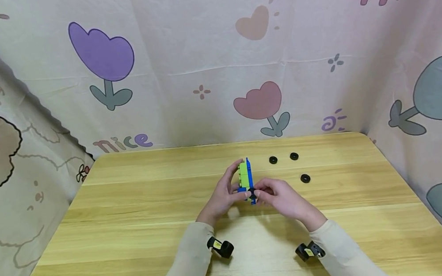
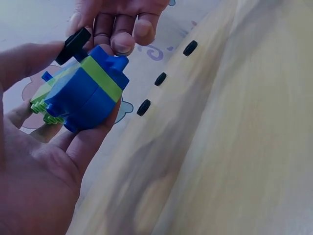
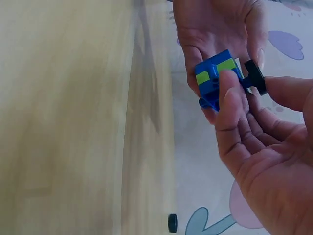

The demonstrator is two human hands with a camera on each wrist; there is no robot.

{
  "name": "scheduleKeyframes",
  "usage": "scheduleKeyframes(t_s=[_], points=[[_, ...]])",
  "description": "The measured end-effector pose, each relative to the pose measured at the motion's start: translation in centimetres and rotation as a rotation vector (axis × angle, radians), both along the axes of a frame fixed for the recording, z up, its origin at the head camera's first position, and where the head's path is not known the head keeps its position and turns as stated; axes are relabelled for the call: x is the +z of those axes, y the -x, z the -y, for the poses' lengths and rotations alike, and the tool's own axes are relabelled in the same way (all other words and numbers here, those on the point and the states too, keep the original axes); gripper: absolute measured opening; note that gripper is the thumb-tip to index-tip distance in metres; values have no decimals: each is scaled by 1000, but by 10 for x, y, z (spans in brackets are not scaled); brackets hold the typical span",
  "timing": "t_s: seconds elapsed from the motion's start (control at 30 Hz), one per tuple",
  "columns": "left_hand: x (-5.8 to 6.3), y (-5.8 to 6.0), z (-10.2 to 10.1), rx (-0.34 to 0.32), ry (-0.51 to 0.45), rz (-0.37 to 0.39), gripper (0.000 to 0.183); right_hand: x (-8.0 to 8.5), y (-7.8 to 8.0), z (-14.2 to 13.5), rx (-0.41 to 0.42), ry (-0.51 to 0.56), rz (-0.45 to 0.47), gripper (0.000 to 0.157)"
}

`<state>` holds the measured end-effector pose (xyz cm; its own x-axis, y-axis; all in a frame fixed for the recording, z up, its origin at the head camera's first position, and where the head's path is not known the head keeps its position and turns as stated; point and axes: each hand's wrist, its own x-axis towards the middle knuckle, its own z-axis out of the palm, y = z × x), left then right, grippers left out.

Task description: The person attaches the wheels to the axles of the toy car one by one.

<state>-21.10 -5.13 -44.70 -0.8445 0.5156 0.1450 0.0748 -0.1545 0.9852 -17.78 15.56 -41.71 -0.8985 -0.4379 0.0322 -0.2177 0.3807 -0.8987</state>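
Note:
My left hand point(image 1: 219, 196) grips a small toy vehicle of blue and lime-green building bricks point(image 2: 80, 98), holding it up above the table with its studs facing left. On the vehicle's near side, a black wheel point(image 2: 74, 45) sits at the end of a short blue axle stub. The left thumb tip rests at this wheel's edge. From the other side my right hand point(image 1: 284, 197) pinches at the wheel, its thumb point(image 3: 291, 93) against the black rim and its index finger bent beside the blue brick. The left fingers hide part of the vehicle's far side.
Three loose black tyres, one at the back point(image 1: 273, 160), another beside it point(image 1: 294, 156) and a nearer one point(image 1: 305, 178), lie right of the hands on the wooden table point(image 1: 132, 217). A patterned cloth point(image 1: 180, 48) hangs behind the table. Each wrist carries a small black camera.

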Motion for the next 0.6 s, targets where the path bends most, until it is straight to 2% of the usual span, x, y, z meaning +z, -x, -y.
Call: scheduleKeyframes(t_s=[0.2,0.4,0.6], points=[[3,-2,-2,20,-30,-3,86,1,1,0,-10,83,41,16],[0,-2,-2,19,-24,-3,85,0,2,-1,10,70,61,13],[0,0,0,16,-34,-41,69,1,2,-2,15,54,27,14]])
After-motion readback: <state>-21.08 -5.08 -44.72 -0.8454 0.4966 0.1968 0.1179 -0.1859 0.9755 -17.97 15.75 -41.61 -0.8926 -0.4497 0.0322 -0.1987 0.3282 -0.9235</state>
